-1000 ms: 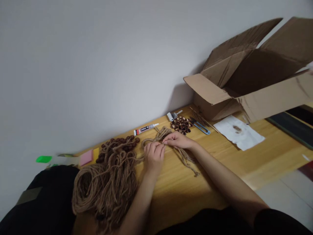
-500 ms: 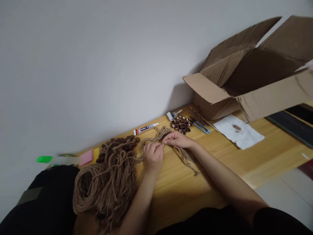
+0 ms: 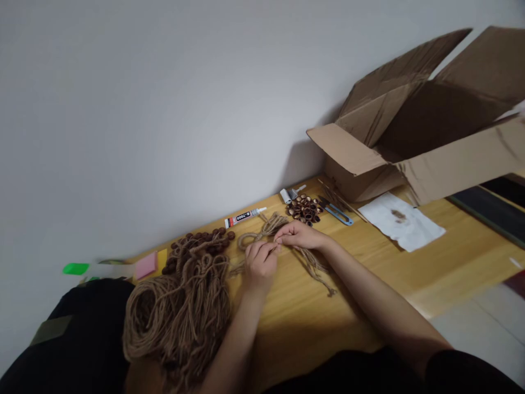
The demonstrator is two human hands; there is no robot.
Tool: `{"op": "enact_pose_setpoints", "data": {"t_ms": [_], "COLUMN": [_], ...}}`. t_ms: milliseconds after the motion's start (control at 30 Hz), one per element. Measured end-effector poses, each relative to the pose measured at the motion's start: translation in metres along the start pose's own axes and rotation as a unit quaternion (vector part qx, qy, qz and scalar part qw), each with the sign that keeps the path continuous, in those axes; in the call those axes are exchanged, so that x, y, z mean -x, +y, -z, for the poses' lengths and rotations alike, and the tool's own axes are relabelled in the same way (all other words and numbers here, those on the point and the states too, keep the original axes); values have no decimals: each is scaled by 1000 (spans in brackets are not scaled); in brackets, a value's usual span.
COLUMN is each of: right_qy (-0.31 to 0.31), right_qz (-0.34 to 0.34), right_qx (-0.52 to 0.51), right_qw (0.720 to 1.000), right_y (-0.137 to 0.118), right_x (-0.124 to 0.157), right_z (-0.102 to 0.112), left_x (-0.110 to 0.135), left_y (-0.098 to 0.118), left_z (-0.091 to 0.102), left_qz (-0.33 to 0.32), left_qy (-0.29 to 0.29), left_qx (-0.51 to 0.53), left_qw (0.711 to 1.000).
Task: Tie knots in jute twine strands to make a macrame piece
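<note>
My left hand (image 3: 261,261) and my right hand (image 3: 298,235) meet at the fingertips over the wooden table, both closed in a pinch on twine. Their fingers hide the pinched part. A looped and knotted bundle of brown twine (image 3: 271,224) lies just behind them, and its loose strands (image 3: 312,264) trail out under my right hand toward the front. Left of my left hand is a large heap of coiled twine (image 3: 184,306). Round brown beads (image 3: 205,236) lie along the back of that heap.
Against the wall lies a glue tube (image 3: 245,216). Behind my right hand are brown nutshell-like caps (image 3: 304,208) and blue thread snips (image 3: 337,212). A stained white tissue (image 3: 401,221) and an open cardboard box (image 3: 369,148) stand right. A pink pad (image 3: 146,265) is left.
Both hands have shifted slightly to the right, my left hand a little more. It has come closer to my right fingertips. The surrounding things stay where they were.
</note>
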State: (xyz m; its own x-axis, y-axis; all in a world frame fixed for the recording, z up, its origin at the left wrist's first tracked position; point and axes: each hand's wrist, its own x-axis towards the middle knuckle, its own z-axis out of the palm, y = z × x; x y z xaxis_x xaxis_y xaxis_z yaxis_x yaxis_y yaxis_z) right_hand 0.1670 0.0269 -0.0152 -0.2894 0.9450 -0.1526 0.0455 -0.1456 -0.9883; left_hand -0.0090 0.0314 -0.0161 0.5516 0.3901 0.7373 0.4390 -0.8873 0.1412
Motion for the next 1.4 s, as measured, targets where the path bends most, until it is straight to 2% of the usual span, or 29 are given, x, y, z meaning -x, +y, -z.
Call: {"op": "enact_pose_setpoints", "data": {"t_ms": [367,433,600,667,1167,1400], "right_qy": [-9,-9,-15,-19,-41,-27], "right_qz": [17,20,31,26,19,70], "right_qx": [11,20,42,41,20,31], "right_qw": [1000,1000,999,999,999,997], "right_y": [4,5,8,8,4,9], "right_x": [0,-1,-2,-1,0,-4], "right_z": [0,0,0,0,2,1], "left_x": [0,1,6,7,7,7], "left_y": [-2,-2,-5,-6,-7,-7], "left_z": [-1,-3,-6,-7,-7,-8], "left_qz": [7,33,156,177,201,200], "left_qy": [17,23,23,15,-7,-4], "left_qx": [13,36,138,144,120,125], "left_qw": [1000,999,978,974,972,972]}}
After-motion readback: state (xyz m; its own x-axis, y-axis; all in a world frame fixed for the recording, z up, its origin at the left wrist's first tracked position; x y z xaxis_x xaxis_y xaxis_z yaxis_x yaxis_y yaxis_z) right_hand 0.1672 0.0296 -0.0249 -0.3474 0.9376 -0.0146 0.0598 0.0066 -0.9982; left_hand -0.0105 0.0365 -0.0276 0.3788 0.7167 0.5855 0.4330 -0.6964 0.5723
